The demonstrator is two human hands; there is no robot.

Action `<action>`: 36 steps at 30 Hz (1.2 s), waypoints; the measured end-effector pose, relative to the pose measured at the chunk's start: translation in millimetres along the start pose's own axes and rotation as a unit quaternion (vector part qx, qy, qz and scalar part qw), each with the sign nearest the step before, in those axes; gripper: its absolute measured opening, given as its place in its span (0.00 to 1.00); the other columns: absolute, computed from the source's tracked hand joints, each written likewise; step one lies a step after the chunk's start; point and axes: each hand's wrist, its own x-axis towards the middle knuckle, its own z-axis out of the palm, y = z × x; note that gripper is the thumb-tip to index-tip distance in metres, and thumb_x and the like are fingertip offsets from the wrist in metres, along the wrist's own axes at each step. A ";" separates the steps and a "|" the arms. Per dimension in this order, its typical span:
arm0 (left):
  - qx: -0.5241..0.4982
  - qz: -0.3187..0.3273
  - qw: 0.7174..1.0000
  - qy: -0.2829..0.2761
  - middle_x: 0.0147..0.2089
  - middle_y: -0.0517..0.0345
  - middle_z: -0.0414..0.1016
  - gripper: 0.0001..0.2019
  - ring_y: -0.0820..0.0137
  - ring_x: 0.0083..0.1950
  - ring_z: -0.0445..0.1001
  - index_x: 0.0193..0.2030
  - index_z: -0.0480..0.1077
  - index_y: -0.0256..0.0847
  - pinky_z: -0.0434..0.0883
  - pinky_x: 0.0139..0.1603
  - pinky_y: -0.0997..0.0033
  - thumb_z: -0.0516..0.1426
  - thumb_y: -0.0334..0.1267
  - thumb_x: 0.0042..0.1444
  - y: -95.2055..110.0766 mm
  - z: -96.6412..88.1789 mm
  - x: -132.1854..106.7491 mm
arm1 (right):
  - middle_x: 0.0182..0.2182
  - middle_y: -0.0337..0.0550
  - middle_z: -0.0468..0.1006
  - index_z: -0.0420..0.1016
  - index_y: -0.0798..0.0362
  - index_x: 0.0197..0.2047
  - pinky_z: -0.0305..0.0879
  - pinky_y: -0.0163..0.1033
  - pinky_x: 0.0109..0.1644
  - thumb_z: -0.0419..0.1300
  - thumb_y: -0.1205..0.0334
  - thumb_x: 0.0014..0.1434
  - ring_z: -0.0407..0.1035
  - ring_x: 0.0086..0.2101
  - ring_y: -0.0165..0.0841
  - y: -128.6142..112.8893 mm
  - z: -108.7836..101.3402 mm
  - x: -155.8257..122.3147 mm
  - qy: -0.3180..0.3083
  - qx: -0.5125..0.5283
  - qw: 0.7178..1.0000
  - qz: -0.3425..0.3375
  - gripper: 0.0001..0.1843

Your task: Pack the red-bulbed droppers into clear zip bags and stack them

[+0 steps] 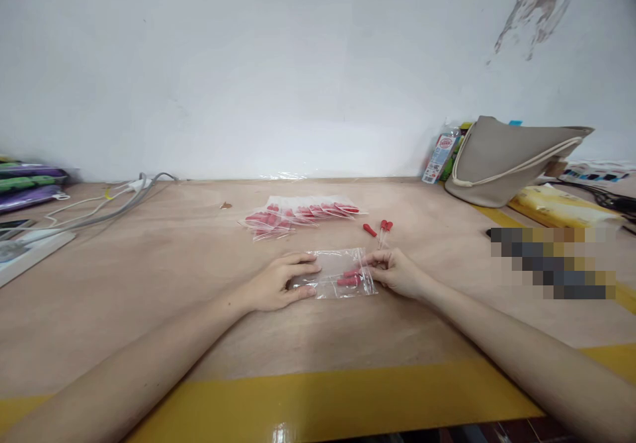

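Note:
A small clear zip bag [334,267] with red-capped droppers [348,277] inside lies flat on the wooden table [149,284]. My left hand [278,283] rests on the bag's left end, fingers stretched flat and pressing it down. My right hand [395,272] pinches the bag's right edge, fingers closed on it. Just beyond the bag lie a few loose red-capped droppers [380,228]. Farther back sits a pile of filled clear bags [298,214] with red parts inside.
A beige bag [507,161] stands at the back right beside a small packet [440,158] and a yellow pack [561,208]. Grey cables [106,208] and a white power strip [30,251] lie at left. A yellow stripe [318,396] marks the table's front edge.

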 end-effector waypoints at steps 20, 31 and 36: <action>0.017 -0.028 0.999 0.005 0.60 0.51 0.62 0.21 0.61 0.60 0.61 0.56 0.66 0.46 0.59 0.60 0.57 0.53 0.50 0.57 2.7 -0.3 -0.5 | 0.13 0.33 0.66 0.68 0.54 0.29 0.49 0.29 0.16 0.56 0.48 0.51 0.55 0.13 0.23 -13.6 -20.5 0.7 0.124 -0.072 0.988 0.059 0.16; 0.011 -0.025 1.000 0.005 0.60 0.52 0.62 0.21 0.61 0.60 0.61 0.56 0.65 0.47 0.59 0.60 0.56 0.54 0.49 0.57 0.3 0.4 -1.2 | 0.07 0.38 0.62 0.67 0.55 0.15 0.46 0.31 0.13 0.63 0.62 0.42 0.55 0.11 0.25 5.2 -90.5 77.8 0.251 -0.198 0.919 0.232 0.12; 0.012 -0.020 1.000 0.007 0.60 0.51 0.62 0.21 0.61 0.60 0.62 0.56 0.65 0.47 0.60 0.59 0.56 0.54 0.49 0.57 -0.4 0.7 -0.9 | 0.06 0.35 0.60 0.67 0.56 0.15 0.45 0.29 0.12 0.61 0.69 0.42 0.52 0.09 0.22 6.6 -82.5 94.4 0.273 -0.101 0.931 0.221 0.09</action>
